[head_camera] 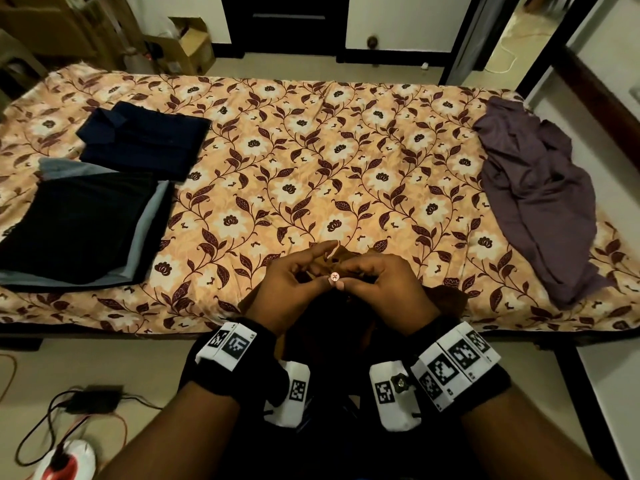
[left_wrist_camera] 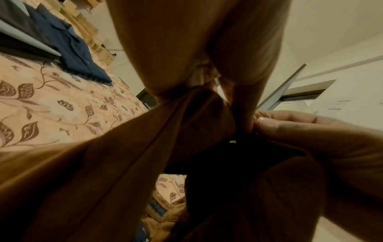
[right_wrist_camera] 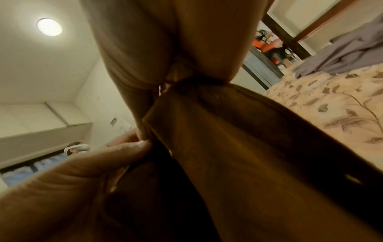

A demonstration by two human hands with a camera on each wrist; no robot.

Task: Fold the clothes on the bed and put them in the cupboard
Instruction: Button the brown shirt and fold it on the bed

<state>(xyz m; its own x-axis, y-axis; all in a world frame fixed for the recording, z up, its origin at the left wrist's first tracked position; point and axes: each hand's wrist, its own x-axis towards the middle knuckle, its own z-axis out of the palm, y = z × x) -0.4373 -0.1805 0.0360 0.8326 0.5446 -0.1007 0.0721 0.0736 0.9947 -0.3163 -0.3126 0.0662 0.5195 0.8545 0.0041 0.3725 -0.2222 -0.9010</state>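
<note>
Nearest you, both wrists wear black bands with white coded tags, held over the floor at the near edge of the bed (head_camera: 311,161). Your left hand (head_camera: 291,285) and right hand (head_camera: 381,289) meet just above that edge, fingers curled in toward each other. Each grip is clenched on the brown shirt (head_camera: 446,299): the left thumb and fingers pinch the fabric from one side, the right from the other, with a small pale button (head_camera: 334,277) showing between the thumb tips. In the wrist views the brown cloth (left_wrist_camera: 103,180) bunches tightly out of each fist and hangs down toward you, so the shirt is held up in your hands, its lower part draped over the bed's near edge.

On the floor to your left lie a dark power adapter (head_camera: 93,398) with its cables and a white and red object (head_camera: 65,459), which is too blurred to identify.

Farther out, on the left of the floral sheet, a folded stack (head_camera: 79,230) of dark and grey clothes sits near the edge, and just beyond it a folded navy shirt (head_camera: 145,140). Well apart, on the right side of the bed, a purple garment (head_camera: 533,195) lies crumpled and unfolded.

Past the bed stand cardboard boxes (head_camera: 187,43) at the left and a dark door (head_camera: 291,22) in the middle.
</note>
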